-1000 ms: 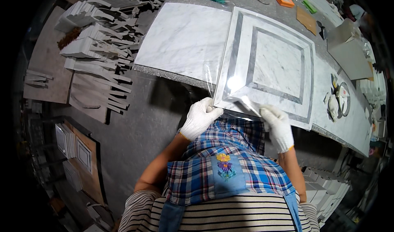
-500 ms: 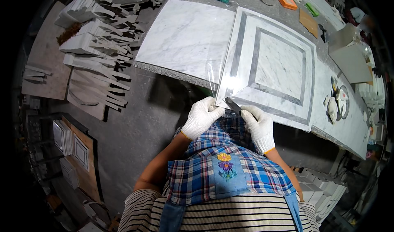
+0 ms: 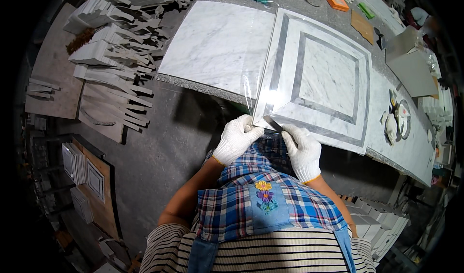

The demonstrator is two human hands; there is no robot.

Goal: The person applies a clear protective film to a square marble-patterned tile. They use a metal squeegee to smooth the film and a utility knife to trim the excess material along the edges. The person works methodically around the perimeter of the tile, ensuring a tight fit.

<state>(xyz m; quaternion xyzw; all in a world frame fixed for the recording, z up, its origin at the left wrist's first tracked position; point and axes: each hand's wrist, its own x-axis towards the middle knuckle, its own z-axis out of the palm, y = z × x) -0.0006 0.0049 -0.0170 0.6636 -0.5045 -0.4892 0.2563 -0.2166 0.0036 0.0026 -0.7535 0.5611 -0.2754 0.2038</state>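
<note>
1. Now lying flat on the long grey stone workbench (image 3: pixel 193 82), near edge jutting past the bench front: square white marble tile with two grey inlaid frames (image 3: pixel 319 79), covered by a clear plastic film (image 3: pixel 261 87) whose loose left edge stands up from the tile.
2. Left hand in white knit glove (image 3: pixel 237 138): closed, pinching the film at the tile's near left corner; much as half a second ago.
3. Right hand in white knit glove (image 3: pixel 303 150): curled around a thin dark blade-like tool (image 3: pixel 273 123), tip touching the same corner; a second ago farther right along the edge, since drawn in close beside the left.
4. Just left of the tile, touching it: plain white marble slab (image 3: pixel 217 43), unmoved.
5. Farther off: orange block (image 3: pixel 337 3) at the bench's far end, stacked cut stone strips (image 3: pixel 111 36) on the floor at left.
</note>
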